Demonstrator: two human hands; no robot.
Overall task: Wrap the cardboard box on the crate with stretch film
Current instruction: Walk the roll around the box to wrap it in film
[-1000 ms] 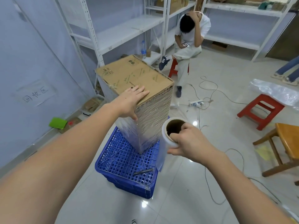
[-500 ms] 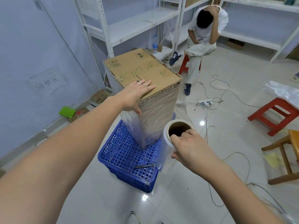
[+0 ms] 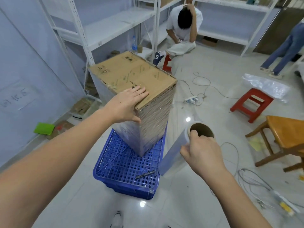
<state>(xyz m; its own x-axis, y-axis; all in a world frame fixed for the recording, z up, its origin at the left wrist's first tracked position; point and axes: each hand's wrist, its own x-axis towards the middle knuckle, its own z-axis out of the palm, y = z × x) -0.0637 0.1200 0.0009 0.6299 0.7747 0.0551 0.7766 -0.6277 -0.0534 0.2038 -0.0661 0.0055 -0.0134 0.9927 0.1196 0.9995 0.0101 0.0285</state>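
**packer_01:** Box (image 3: 131, 76) is being kept upright on the blue crate (image 3: 125, 163), sitting toward the crate's far side. Its sides are being covered in film (image 3: 154, 119) nearly from bottom to top edge; the top face is being left bare. It's being steadied by the left hand (image 3: 126, 104), laid flat with straight fingers on the near top corner and the thumb pressed down against the wrapped side.

**wrapguy:** And the roll?

**packer_01:** Roll (image 3: 184, 145) is being held to the right of the box, just beside the crate's right edge, tilted with the open cardboard core facing up. It's being gripped at the top end by the right hand (image 3: 202, 152), thumb hooked into the core and fingers curled around the outside. A faint sheet of film is being stretched from the roll toward the box's right side, though it's barely being picked up against the shiny floor.

**wrapguy:** Anything else on the crate?

**packer_01:** A dark, thin tool (image 3: 145, 174) is being left lying on the crate's near right corner, well apart from the box; what it is can't be told. Around it: a red stool (image 3: 251, 104) with a clear plastic bag (image 3: 264, 86) draped on it is being seen to the right, a wooden chair (image 3: 286, 137) nearer, cables (image 3: 202, 79) scattered over the floor, and white shelving (image 3: 115, 25) behind. Another person (image 3: 182, 30) is being seen seated at the back.
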